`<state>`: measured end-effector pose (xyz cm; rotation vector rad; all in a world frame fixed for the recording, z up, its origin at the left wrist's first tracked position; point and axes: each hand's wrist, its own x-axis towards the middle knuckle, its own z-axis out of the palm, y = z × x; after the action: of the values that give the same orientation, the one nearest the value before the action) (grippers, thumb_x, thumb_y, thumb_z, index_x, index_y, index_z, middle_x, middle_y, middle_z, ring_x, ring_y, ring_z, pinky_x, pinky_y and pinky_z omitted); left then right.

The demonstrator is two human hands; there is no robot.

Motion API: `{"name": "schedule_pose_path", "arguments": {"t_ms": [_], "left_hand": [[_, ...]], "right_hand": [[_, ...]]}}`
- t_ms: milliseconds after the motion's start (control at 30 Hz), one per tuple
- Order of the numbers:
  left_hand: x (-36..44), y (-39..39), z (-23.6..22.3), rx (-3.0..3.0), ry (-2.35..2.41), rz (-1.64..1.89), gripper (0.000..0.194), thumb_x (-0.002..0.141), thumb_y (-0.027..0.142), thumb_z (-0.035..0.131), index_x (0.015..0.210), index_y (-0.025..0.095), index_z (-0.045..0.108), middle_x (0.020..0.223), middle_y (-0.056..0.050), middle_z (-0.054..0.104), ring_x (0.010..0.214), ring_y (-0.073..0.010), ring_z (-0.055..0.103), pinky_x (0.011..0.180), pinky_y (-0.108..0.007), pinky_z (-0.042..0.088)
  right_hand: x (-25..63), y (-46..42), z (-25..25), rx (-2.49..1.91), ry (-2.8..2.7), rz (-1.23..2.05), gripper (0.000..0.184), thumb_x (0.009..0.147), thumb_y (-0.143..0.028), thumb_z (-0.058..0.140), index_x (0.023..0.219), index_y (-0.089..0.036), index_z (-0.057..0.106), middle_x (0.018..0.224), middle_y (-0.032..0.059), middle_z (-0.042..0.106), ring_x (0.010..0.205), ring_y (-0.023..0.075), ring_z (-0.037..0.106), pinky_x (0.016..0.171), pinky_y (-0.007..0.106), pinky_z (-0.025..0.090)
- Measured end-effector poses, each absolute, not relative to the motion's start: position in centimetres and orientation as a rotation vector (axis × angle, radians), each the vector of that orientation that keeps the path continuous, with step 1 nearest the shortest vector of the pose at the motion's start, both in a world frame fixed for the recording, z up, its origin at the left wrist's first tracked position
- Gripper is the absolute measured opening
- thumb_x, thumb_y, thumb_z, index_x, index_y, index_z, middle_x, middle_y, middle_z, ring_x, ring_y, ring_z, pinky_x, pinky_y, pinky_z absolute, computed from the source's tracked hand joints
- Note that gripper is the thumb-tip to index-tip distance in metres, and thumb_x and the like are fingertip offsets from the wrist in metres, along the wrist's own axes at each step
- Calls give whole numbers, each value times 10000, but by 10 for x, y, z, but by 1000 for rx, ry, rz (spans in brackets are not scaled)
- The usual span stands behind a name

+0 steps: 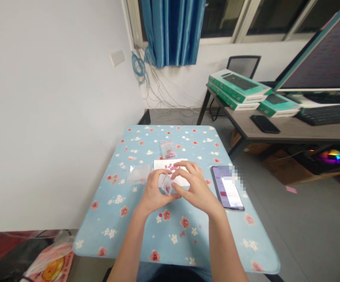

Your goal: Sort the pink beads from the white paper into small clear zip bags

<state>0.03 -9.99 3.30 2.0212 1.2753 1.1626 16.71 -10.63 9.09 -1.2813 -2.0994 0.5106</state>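
Note:
My left hand (154,194) curls around a small clear zip bag (166,185), which is held open between thumb and fingers. A few pink bits show inside the bag. At the bag's mouth, my right hand (194,186) has thumb and forefinger close together; anything between them is too small to make out. Beyond the hands, pink beads (171,167) lie on a white sheet of paper (158,163), partly hidden by my fingers. Farther back is another clear zip bag (168,150) with beads in its bottom. Clear plastic bags (139,174) lie left of my left hand.
A lit phone (228,188) lies at the right of the flower-patterned table (123,231). Right of it, a desk (246,124) bears keyboard boxes (237,88), a dark phone (264,123), a keyboard (331,114) and a monitor (322,58). A wall stands close at left.

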Motion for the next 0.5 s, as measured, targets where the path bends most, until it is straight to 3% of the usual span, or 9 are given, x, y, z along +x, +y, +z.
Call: {"name": "schedule_pose_path", "arguments": {"t_ms": [200, 300, 500], "left_hand": [[3, -98, 30, 2173, 1464, 1143, 491, 612, 155, 645, 1054, 207, 439, 1015, -67, 588, 960, -241, 569, 854, -396, 451], [4, -98, 28, 2211, 1523, 1133, 489, 632, 163, 633, 1071, 207, 424, 1009, -69, 585, 950, -241, 566, 844, -391, 450], [4, -97, 25, 2196, 1576, 1116, 479, 677, 233, 658, 1093, 209, 420, 1003, -66, 589, 930, -239, 581, 822, -382, 464]], "right_hand": [[155, -111, 85, -1279, -2188, 413, 129, 752, -368, 695, 811, -253, 689, 1255, 56, 536, 1246, 304, 353, 1021, 504, 300], [150, -112, 82, -1289, -2166, 402, 54, 786, -287, 660, 778, -246, 695, 1188, 56, 564, 1191, 286, 395, 991, 475, 338], [149, -112, 85, -1247, -2038, 438, 95, 820, -227, 607, 770, -230, 689, 1023, 65, 597, 990, 244, 481, 866, 402, 415]]}}
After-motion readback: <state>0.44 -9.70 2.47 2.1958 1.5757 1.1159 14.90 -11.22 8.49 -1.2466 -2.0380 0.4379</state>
